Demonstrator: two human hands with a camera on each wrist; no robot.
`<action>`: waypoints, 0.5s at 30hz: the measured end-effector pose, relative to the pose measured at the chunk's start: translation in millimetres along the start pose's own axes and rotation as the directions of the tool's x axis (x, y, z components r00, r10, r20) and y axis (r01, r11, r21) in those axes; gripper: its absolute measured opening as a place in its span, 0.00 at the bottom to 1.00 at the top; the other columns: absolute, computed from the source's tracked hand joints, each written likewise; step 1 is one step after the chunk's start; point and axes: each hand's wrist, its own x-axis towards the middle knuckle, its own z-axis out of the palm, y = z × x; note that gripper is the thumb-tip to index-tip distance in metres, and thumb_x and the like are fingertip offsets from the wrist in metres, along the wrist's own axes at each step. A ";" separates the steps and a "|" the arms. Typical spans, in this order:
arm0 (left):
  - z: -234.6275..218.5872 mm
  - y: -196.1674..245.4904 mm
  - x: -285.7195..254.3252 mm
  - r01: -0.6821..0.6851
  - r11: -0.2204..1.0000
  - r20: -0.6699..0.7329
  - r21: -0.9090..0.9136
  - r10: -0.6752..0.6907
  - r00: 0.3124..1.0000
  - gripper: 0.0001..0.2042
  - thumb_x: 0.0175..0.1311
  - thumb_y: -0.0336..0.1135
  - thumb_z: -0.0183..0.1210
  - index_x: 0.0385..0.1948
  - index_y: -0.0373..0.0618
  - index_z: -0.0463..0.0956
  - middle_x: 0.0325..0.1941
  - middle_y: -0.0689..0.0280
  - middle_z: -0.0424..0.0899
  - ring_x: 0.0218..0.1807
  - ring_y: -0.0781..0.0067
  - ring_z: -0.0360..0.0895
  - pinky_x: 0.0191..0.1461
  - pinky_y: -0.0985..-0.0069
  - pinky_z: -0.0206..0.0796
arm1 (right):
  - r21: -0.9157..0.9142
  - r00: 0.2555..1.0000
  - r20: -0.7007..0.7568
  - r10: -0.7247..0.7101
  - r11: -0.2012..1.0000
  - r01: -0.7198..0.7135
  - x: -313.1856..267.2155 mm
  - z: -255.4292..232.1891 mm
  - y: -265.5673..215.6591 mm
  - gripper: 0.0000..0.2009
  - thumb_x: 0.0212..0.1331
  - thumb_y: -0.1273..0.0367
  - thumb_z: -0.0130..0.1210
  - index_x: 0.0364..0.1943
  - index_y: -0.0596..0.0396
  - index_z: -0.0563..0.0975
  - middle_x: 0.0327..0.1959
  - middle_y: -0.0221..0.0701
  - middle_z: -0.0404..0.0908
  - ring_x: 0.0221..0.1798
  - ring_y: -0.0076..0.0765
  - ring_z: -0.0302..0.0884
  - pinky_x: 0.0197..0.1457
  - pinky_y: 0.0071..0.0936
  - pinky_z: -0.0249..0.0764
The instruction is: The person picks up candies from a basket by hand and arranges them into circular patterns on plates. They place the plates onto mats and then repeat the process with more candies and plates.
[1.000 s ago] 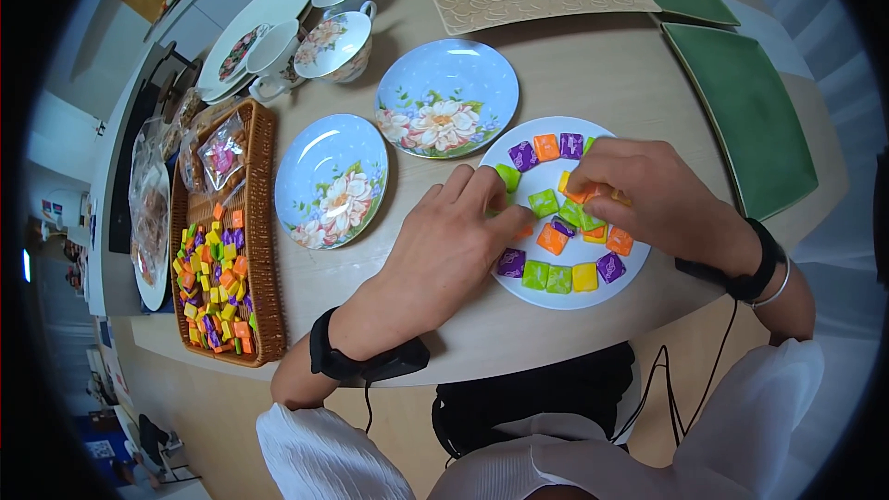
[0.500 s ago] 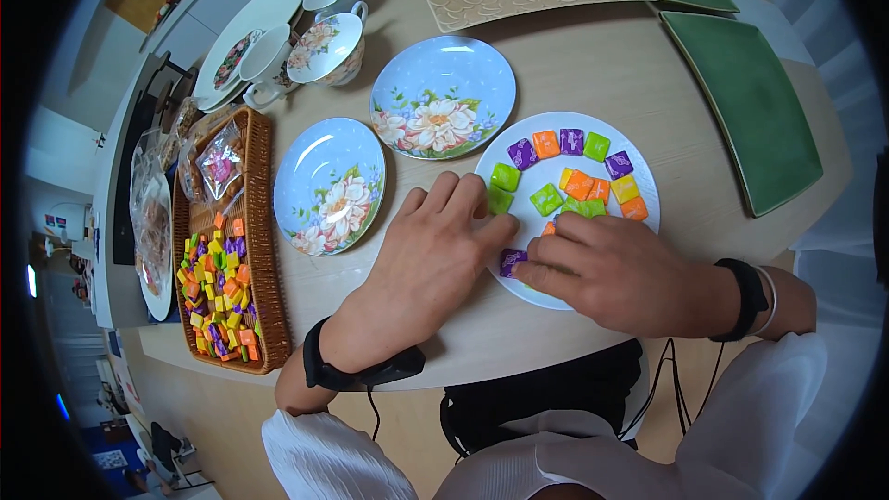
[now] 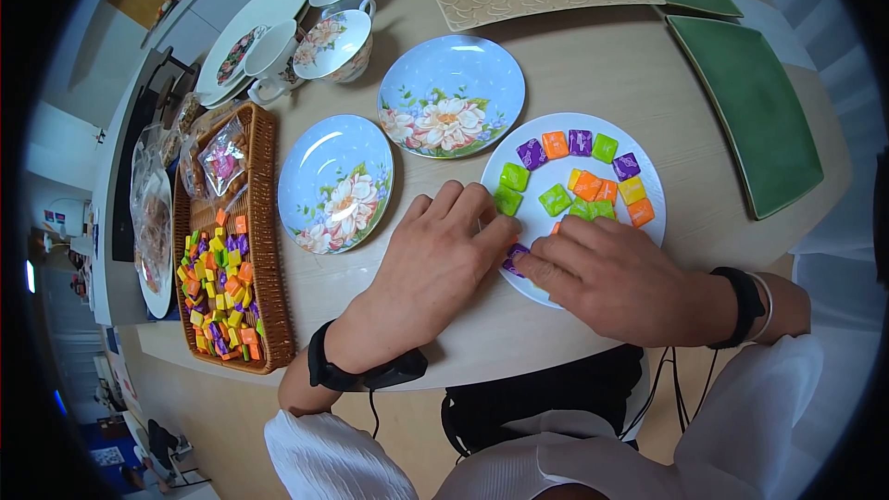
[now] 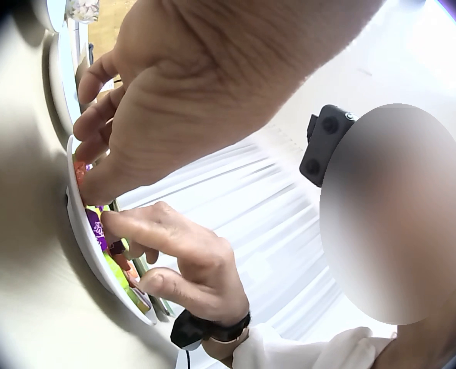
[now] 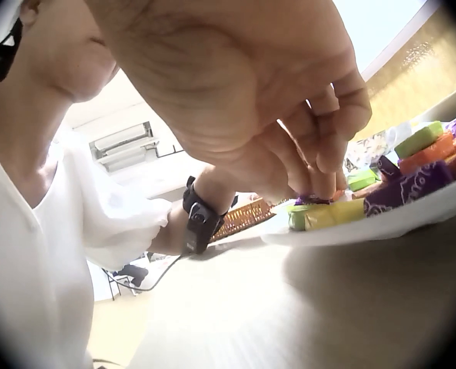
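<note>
Since a second ago, the right hand [image 3: 630, 282] has been shifted to the white plate's [image 3: 529, 213] near side, where the purple candy [image 4: 96, 226] is touched by its relaxed fingers. Whether anything is grasped by the left hand [image 3: 431, 255] cannot be told. Candies [image 3: 556, 200] are laid on the plate, on the desk [image 3: 593, 65].

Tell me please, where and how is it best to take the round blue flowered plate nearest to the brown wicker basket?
Probably the plate's near rim, from the person's side: thumb on top, fingertips under. It lies flat, shallow and without handle; the basket sits close on its left, the other blue flowered plate on its far right.
</note>
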 end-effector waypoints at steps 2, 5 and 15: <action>1.0 0.5 -0.3 0.001 1.000 -0.002 0.010 -0.001 1.000 0.09 0.56 0.34 0.57 0.39 0.48 0.77 0.37 0.67 0.71 0.44 0.67 0.69 0.44 0.70 0.60 | 0.024 0.999 -0.007 0.032 0.999 -0.032 0.0 -1.5 3.2 0.14 0.49 0.71 0.54 0.41 0.60 0.77 0.34 0.31 0.74 0.44 0.33 0.70 0.44 0.29 0.69; 2.2 0.2 -0.5 -0.005 1.000 0.011 0.010 0.005 1.000 0.10 0.56 0.34 0.57 0.39 0.48 0.77 0.37 0.66 0.71 0.43 0.67 0.69 0.44 0.70 0.60 | 0.021 0.999 0.000 0.051 0.998 -0.051 -1.0 -3.0 6.7 0.13 0.49 0.71 0.54 0.41 0.59 0.77 0.34 0.31 0.74 0.43 0.33 0.70 0.44 0.29 0.69; -1.8 7.8 -2.1 0.013 1.000 0.029 -0.018 -0.012 1.000 0.17 0.49 0.41 0.66 0.40 0.47 0.76 0.40 0.66 0.72 0.46 0.66 0.69 0.43 0.69 0.60 | 0.025 0.999 0.040 0.013 1.000 -0.014 -3.0 0.4 2.3 0.13 0.49 0.70 0.54 0.40 0.59 0.77 0.34 0.30 0.75 0.43 0.33 0.70 0.44 0.29 0.68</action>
